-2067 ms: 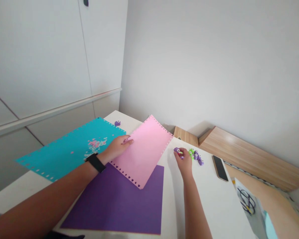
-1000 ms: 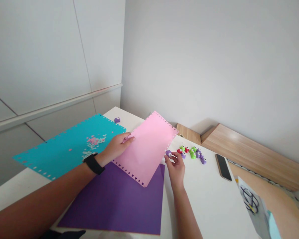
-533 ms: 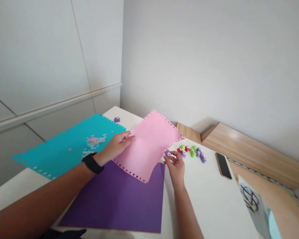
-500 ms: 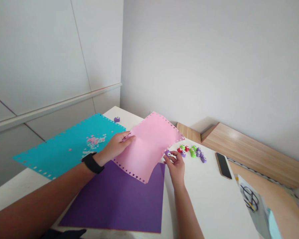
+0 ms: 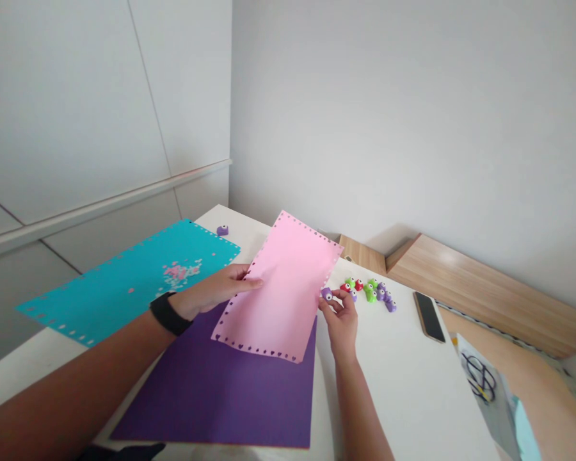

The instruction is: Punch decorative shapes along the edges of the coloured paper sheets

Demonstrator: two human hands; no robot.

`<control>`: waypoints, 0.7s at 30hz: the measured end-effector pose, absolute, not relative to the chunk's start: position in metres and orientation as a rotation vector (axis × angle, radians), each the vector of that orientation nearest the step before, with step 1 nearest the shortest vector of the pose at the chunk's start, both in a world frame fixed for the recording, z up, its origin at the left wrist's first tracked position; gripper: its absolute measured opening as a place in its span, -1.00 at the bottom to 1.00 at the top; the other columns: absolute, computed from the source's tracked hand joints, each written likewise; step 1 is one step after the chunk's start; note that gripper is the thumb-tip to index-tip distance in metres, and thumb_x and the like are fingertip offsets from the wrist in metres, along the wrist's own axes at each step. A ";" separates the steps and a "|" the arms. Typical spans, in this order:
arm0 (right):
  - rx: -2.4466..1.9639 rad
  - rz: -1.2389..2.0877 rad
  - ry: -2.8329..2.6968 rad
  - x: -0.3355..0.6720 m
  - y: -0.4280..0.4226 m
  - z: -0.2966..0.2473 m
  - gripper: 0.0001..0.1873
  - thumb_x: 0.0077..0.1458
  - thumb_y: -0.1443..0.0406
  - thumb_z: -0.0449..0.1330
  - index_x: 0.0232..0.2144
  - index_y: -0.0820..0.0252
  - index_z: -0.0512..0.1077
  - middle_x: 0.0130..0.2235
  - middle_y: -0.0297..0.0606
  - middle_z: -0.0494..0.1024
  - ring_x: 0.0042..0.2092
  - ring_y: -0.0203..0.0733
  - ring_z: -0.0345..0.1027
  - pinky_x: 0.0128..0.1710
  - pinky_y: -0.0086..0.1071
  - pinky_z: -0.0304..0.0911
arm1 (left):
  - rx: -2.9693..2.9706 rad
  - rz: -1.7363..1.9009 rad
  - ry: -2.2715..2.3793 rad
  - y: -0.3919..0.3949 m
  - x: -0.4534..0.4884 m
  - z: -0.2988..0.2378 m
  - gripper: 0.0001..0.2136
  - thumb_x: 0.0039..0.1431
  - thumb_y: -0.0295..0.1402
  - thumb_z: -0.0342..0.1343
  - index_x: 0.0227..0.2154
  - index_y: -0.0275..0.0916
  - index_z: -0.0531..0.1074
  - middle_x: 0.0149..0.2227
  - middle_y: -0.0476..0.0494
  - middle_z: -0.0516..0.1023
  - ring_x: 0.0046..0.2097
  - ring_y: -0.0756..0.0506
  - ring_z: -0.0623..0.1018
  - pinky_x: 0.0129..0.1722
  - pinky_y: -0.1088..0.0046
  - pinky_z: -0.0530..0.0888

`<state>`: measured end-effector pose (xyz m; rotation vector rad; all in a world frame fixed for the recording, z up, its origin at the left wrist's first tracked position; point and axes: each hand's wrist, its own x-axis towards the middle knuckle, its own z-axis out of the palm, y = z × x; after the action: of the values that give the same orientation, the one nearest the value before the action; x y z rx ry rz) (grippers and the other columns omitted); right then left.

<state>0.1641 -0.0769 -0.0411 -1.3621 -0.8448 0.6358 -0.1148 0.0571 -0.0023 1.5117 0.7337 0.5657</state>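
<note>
Left hand (image 5: 214,289): fingers are closed on the left edge of the pink sheet (image 5: 283,291); grip partly hidden.
Right hand (image 5: 340,315): fingertips are pinched on a small purple craft punch (image 5: 326,293), apparently.
Pink sheet: held above the purple card (image 5: 211,390), centre.
Progress: pink and teal sheet (image 5: 100,288) edges are punched; no holes are seen on the purple card.

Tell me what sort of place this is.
Likely a home craft room: a white table holding pink card with heart-punched edges, small colourful craft punches, and punched paper bits on a teal sheet.
</note>
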 end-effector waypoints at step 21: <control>-1.402 0.638 -0.908 0.162 -0.079 -0.043 -0.60 -0.01 0.17 0.42 -0.16 0.10 0.40 -0.17 -0.22 0.58 -0.19 -0.08 0.54 -0.32 -0.30 0.48 | 1.416 0.649 0.719 0.050 -0.108 0.005 -0.57 0.08 -0.13 0.33 0.00 -0.16 0.58 -0.04 -0.15 0.66 0.00 -0.24 0.59 -0.02 0.37 0.48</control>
<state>0.1625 -0.0788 -0.0433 -1.4020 -0.9081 0.6376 -0.1083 0.0504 0.0047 1.4160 0.7186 0.6486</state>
